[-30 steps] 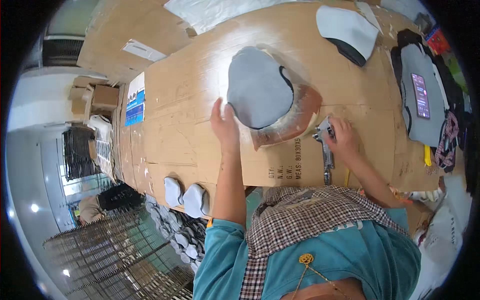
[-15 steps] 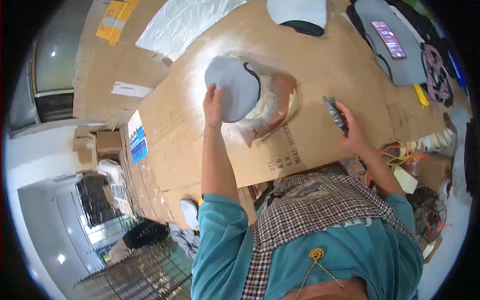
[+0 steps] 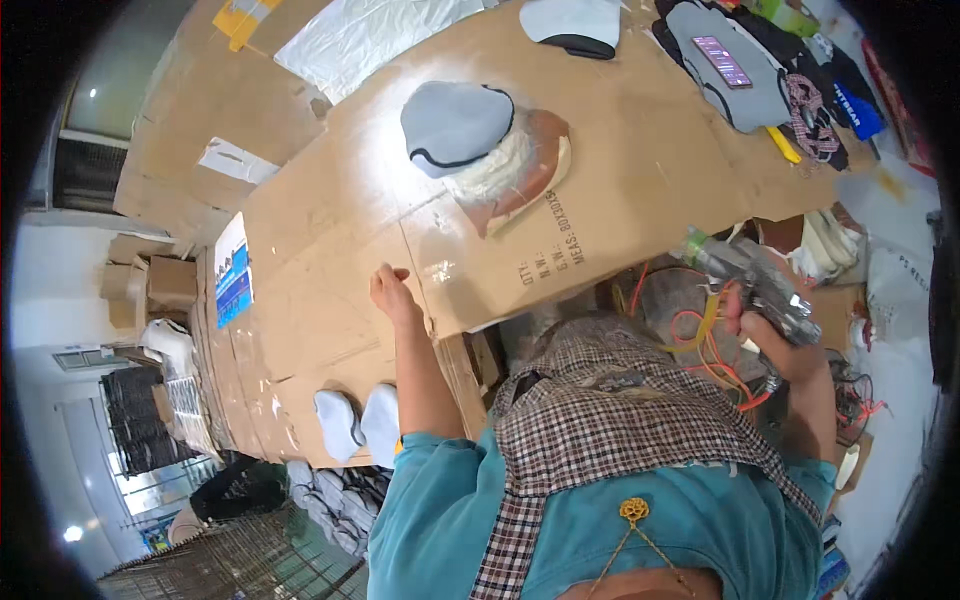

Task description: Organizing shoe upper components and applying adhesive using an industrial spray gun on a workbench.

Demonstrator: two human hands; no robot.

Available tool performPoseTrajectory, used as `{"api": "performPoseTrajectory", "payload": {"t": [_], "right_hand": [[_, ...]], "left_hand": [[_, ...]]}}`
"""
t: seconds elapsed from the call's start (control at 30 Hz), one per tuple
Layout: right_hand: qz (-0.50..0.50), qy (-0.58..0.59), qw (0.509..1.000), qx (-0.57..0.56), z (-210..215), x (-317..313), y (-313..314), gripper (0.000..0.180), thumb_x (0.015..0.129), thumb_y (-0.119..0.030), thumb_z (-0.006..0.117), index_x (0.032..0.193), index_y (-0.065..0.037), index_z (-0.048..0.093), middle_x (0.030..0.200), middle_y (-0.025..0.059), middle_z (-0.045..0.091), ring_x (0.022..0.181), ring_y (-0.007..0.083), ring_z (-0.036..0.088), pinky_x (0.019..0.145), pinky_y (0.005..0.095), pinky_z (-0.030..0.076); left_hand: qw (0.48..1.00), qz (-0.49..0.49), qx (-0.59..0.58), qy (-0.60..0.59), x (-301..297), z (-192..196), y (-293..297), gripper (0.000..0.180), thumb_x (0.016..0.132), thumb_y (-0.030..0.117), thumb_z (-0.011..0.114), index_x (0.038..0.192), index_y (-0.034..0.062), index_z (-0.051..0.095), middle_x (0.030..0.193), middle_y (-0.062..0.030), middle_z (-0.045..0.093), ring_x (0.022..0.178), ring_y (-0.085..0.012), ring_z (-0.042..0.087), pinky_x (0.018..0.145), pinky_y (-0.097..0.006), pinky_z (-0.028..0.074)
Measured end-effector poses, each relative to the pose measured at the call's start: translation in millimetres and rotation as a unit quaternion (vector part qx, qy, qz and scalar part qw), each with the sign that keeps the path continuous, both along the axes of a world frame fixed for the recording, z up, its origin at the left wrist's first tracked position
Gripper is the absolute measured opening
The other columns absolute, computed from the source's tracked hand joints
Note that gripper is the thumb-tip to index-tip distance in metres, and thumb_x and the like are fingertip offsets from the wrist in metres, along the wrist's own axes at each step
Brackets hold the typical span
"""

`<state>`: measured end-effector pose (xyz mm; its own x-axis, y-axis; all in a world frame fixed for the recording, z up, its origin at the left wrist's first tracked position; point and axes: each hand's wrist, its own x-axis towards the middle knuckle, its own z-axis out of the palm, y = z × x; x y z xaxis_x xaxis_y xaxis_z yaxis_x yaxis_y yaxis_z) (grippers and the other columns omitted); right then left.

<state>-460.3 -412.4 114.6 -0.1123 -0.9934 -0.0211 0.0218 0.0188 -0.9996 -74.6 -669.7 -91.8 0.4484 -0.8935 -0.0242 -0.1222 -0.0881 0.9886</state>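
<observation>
Nearest the body, the right hand (image 3: 775, 335) is clenched around the grip of a glue gun (image 3: 750, 275), held off the tabletop's edge at about 3 o'clock, above a tangle of orange and yellow cords (image 3: 700, 340). The gun's long axis runs from lower right to upper left, its nozzle pointing toward 10 o'clock, roughly at the work ahead. The left hand (image 3: 392, 290) lies released, fingers loosely curled, resting on the cardboard-covered tabletop (image 3: 330, 230) and holding nothing.

Farther out, at about 1 o'clock from the left hand and 10 o'clock from the right, a grey shoe upper (image 3: 455, 125) sits on a brown pad (image 3: 525, 170), touching it and overlapping its left part. Its long axis lies roughly left to right, the rounded end toward the right. The left hand is the nearer one; the right is well apart.

At the far edge lie another grey upper (image 3: 575, 22) and a phone (image 3: 722, 60).
</observation>
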Motion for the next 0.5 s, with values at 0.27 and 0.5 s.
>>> {"api": "performPoseTrajectory", "payload": {"t": [0.27, 0.5], "right_hand": [[-0.058, 0.106, 0.993, 0.011, 32, 50, 52, 0.059, 0.071, -0.013, 0.063, 0.121, 0.002, 0.037, 0.077, 0.0058, 0.054, 0.065, 0.0112, 0.051, 0.062, 0.0240, 0.043], [-0.017, 0.284, 0.959, -0.001, 74, 105, 46, 0.050, 0.072, -0.008, 0.060, 0.117, 0.001, 0.042, 0.083, 0.0047, 0.055, 0.072, 0.0094, 0.051, 0.066, 0.0226, 0.042]], "left_hand": [[0.999, -0.007, 0.005, 0.052, 45, -37, 46, 0.027, 0.080, 0.020, 0.044, 0.062, 0.0008, 0.051, 0.057, -0.0069, 0.052, 0.055, -0.0128, 0.047, 0.056, -0.027, 0.038], [0.986, 0.008, -0.055, 0.159, 57, -54, 52, 0.007, 0.076, 0.007, 0.053, 0.080, 0.0000, 0.053, 0.071, -0.0050, 0.054, 0.059, -0.0112, 0.051, 0.053, -0.022, 0.045]]}}
